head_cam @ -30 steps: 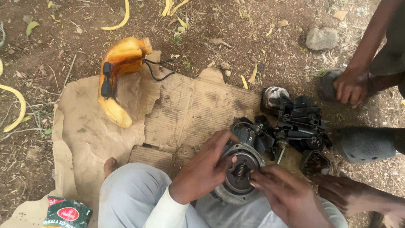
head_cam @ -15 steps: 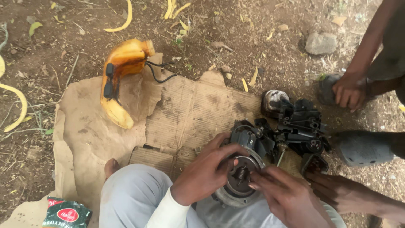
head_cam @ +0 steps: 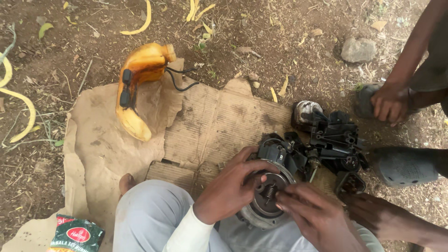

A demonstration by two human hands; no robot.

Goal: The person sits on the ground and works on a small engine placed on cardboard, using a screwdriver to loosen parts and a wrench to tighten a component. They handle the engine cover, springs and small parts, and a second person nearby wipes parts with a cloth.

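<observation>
Moved: since the earlier frame the left hand (head_cam: 231, 189) has slid further over the disc (head_cam: 263, 198), its thumb now across the upper rim; the right hand (head_cam: 315, 217) has drawn in closer to the hub.
Disc: round grey metal part with a coil spring (head_cam: 269, 191) at its centre, resting on the person's lap above the grey trousers (head_cam: 149, 214).
Left fingers: curled around the disc's left and top edge, holding it.
Right fingers: narrow, tips pinched at the spring in the hub; whether they grip it I cannot tell.
Engine: black block (head_cam: 326, 140) of housings and fins, touching the disc's upper right side, lying on the cardboard (head_cam: 210, 126).
Cardboard: worn brown sheet spread on the ground (head_cam: 280, 37).
Tank: yellow curved plastic part (head_cam: 137, 88) with black hoses, at the cardboard's upper left edge, well apart from the disc.
Packet: green and red pouch (head_cam: 74, 235) at the lower left corner.
Others: another person's hand (head_cam: 389, 102) on a dark shoe at right; a further hand (head_cam: 378, 217) near the lower right.
Stone: grey, (head_cam: 358, 49) on the dirt at upper right.
</observation>
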